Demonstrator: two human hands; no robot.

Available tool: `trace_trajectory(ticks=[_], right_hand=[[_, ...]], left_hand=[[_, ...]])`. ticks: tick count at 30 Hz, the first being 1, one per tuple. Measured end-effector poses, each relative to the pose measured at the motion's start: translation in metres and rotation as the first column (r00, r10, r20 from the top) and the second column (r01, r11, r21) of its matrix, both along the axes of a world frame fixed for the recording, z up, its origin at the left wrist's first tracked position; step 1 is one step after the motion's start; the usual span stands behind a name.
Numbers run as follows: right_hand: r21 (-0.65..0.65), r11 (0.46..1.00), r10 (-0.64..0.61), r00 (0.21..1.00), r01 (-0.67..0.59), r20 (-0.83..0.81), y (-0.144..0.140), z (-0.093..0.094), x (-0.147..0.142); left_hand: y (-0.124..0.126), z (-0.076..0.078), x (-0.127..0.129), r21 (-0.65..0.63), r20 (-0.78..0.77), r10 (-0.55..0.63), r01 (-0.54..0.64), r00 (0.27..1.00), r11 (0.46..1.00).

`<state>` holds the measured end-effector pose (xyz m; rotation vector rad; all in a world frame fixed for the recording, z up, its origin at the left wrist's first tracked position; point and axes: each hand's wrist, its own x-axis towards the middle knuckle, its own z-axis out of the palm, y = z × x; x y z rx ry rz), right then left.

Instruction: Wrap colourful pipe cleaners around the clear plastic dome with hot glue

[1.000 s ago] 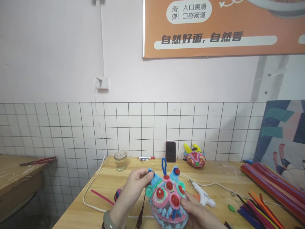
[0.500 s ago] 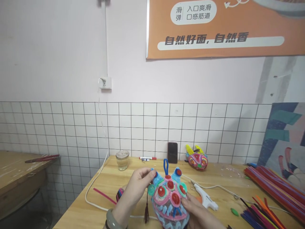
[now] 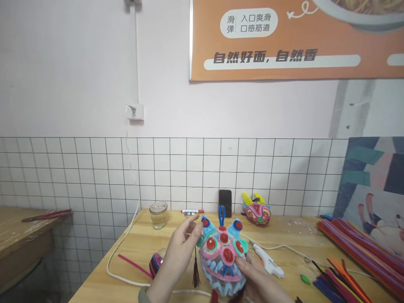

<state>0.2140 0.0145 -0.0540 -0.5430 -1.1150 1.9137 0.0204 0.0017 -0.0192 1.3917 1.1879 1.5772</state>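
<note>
A pipe-cleaner lion head (image 3: 222,259), light blue and pink with red round discs and a blue loop on top, is held up over the wooden table (image 3: 142,248). My left hand (image 3: 179,252) pinches its left ear between thumb and fingers. From below and to the right, my right hand (image 3: 260,280) cradles the head's underside. A dark tassel (image 3: 196,275) hangs from the head's left side.
A white glue gun (image 3: 268,263) with its cord lies right of the head. Bundles of pipe cleaners (image 3: 356,256) fill the right side. At the wall stand a glass jar (image 3: 158,214), a marker (image 3: 193,211), a phone (image 3: 225,203) and a second finished head (image 3: 257,211).
The lion head has been lifted slightly and turned a little. My left hand stays pinched on its left ear, and my right hand has slid further beneath it.
</note>
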Motion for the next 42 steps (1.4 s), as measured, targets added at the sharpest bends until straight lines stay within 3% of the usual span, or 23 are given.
trace_trajectory(ticks=[6,12,20,26,31,37,42], right_hand=[[0.194,0.970,-0.143,0.990,0.143,-0.015,0.008,0.000,-0.001],[0.289,0.917,-0.289,0.957,0.274,0.010,0.015,-0.005,0.001],[0.283,0.917,-0.285,0.958,0.279,-0.021,0.016,-0.006,0.003],[0.252,0.934,-0.234,0.967,0.252,-0.099,0.016,-0.007,0.001],[0.193,0.946,-0.243,0.964,0.260,-0.105,0.017,0.000,0.008],[0.131,0.959,-0.231,0.960,0.252,-0.160,0.018,-0.001,0.016],[0.135,0.963,-0.208,0.960,0.234,-0.185,0.019,-0.002,0.015]], left_hand=[[0.000,-0.004,0.006,-0.027,-0.060,0.045,-0.047,0.997,0.999],[-0.008,-0.001,0.024,0.085,-0.220,0.176,-0.160,0.959,0.983],[-0.014,0.000,0.040,0.109,-0.369,0.101,-0.065,0.924,0.992],[-0.015,-0.002,0.044,0.169,-0.343,0.197,-0.146,0.918,0.975],[-0.015,-0.002,0.045,0.140,-0.353,0.114,-0.068,0.929,0.988],[-0.014,-0.007,0.047,0.153,-0.303,0.167,-0.125,0.938,0.980],[-0.010,-0.010,0.047,0.150,-0.288,0.131,-0.090,0.949,0.984]])
